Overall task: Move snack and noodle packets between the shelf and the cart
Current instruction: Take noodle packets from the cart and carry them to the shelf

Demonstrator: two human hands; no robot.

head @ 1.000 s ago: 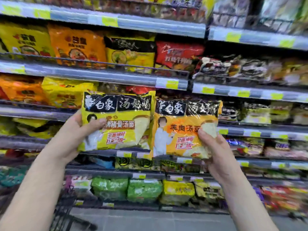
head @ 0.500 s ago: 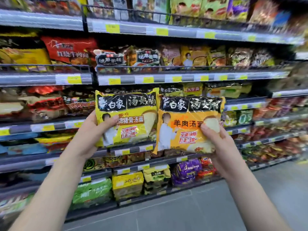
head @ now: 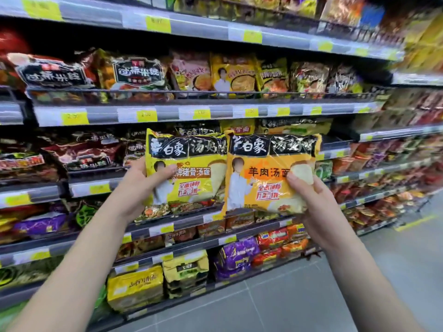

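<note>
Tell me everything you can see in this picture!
yellow packet: one, yellow, black top, held up left
orange packet: one, orange, black top, held up right
shelves: several, grey, behind
shelf packets: many, mixed colours, on shelves
price tags: many, yellow, on shelf edges
floor: one, grey, bottom right
left hand: one, grips yellow packet
right hand: one, grips orange packet

- The left hand (head: 141, 185) grips a yellow plastic noodle packet (head: 191, 168) by its left edge, thumb across the front.
- The right hand (head: 311, 202) grips an orange plastic noodle packet (head: 261, 173) at its lower right corner.
- Between the hands the packets meet; stocked grey metal shelves (head: 191, 113) stand behind.
</note>
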